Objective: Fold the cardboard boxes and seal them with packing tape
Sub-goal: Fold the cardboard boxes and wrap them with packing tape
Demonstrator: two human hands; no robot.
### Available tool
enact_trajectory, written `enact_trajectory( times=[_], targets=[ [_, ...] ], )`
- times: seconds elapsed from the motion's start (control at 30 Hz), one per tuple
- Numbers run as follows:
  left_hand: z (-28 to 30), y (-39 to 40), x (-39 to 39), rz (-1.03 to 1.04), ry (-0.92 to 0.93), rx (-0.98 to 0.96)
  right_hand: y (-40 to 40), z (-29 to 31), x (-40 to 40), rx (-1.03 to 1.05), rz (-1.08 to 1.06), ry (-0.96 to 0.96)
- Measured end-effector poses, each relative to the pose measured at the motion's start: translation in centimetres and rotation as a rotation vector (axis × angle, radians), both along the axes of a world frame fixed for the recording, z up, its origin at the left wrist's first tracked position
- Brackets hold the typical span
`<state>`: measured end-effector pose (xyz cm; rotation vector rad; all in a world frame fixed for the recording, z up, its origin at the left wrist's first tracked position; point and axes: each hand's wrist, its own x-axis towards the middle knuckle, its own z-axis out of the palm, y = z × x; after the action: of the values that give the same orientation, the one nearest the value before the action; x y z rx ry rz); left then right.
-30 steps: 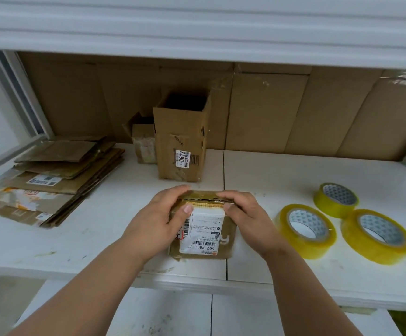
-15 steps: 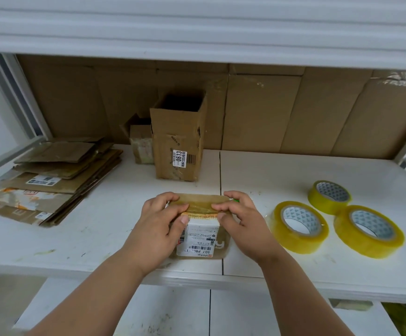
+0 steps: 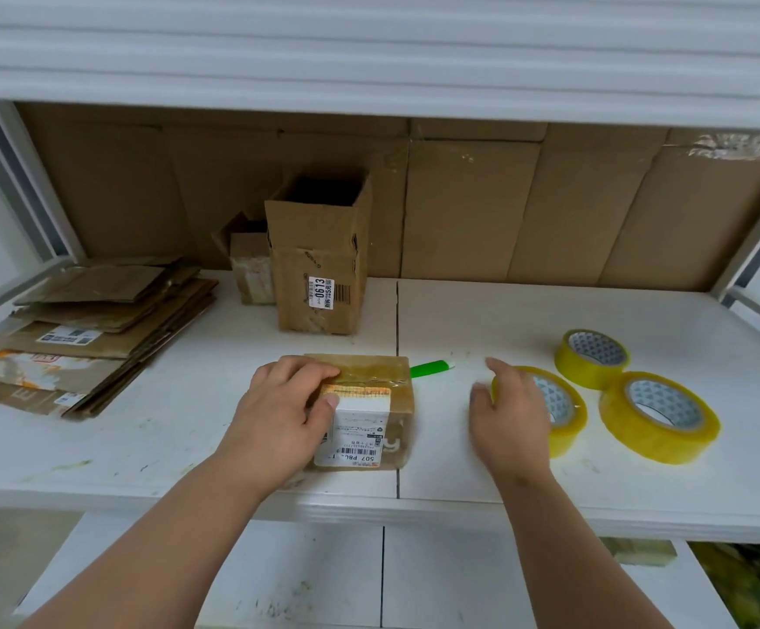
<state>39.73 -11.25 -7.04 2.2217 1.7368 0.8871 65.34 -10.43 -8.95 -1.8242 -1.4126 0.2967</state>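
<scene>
While the left hand (image 3: 282, 404) clamps down on the small box (image 3: 369, 413), fingers curled over its taped top edge and thumb against the near face, the right hand (image 3: 511, 413) hangs over the nearest tape roll (image 3: 559, 413), blurred, fingers spread loosely and gripping nothing. That small box sits near the front edge of the white shelf (image 3: 187, 429), just left of the seam between its two panels. Its white shipping label reads "507 P80" upside down along the bottom, with an orange strip above it; the finer print is too small to read. Poking out from behind the box is a green-handled tool (image 3: 430, 369), its tip white. Further back stands a tall open box (image 3: 319, 265) carrying a sticker marked "0613" beside a barcode, with a smaller carton (image 3: 251, 265) tucked against its left side. Over on the left lies a stack of flattened cartons (image 3: 83, 329), some labelled, text illegible. To the right, two more yellow tape rolls (image 3: 661, 417) lie flat, touching each other. Brown cardboard sheets (image 3: 550, 211) line the back wall, under a white ribbed overhang (image 3: 369, 52). Another white shelf shows below.
</scene>
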Motion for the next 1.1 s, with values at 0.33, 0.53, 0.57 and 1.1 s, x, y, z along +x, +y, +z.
enact_trajectory(
  times=[0.33, 0.53, 0.57, 1.1],
  targets=[
    [0.8, -0.2, 1.2, 0.126, 0.143, 0.107, 0.0, -0.5, 2.2, -0.443, -0.11, -0.357],
    [2.3, 0.6, 1.6, 0.031, 0.211, -0.002, -1.0, 4.1, 0.4, -0.129, 0.121, 0.066],
    [2.6, 0.7, 1.5, 0.022, 0.179, -0.022, -1.3, 4.8, -0.1, -0.079, 0.164, 0.112],
    [4.9, -1.1, 0.2, -0.028, -0.322, -0.172, -2.3, 5.8, -6.6, 0.174, 0.535, -0.439]
  ],
)
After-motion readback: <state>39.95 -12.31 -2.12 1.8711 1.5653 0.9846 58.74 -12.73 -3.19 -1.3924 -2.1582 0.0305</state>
